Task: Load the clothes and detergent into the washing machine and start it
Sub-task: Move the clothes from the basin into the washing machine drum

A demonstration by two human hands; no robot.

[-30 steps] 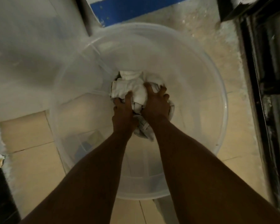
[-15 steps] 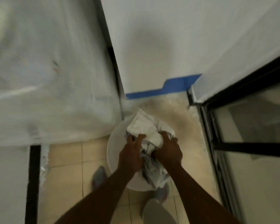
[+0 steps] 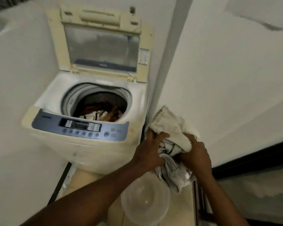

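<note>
A cream top-loading washing machine [image 3: 88,150] stands at the left with its lid [image 3: 103,44] raised. Brown and white clothes [image 3: 101,113] lie in its drum. A blue control panel [image 3: 78,128] runs along its front edge. To the right of the machine, below its top, my left hand [image 3: 149,152] and my right hand [image 3: 194,155] both grip a bundle of white and striped clothes [image 3: 171,139], part of which hangs down between them.
A clear plastic basin [image 3: 145,204] sits on the tiled floor below the bundle, with nothing in it. White walls close in on the left and right. A black-framed door edge [image 3: 252,160] runs along the lower right.
Both hands have lifted the bundle out of the basin and up beside the machine. My view has swung up from the basin to the open washing machine.
</note>
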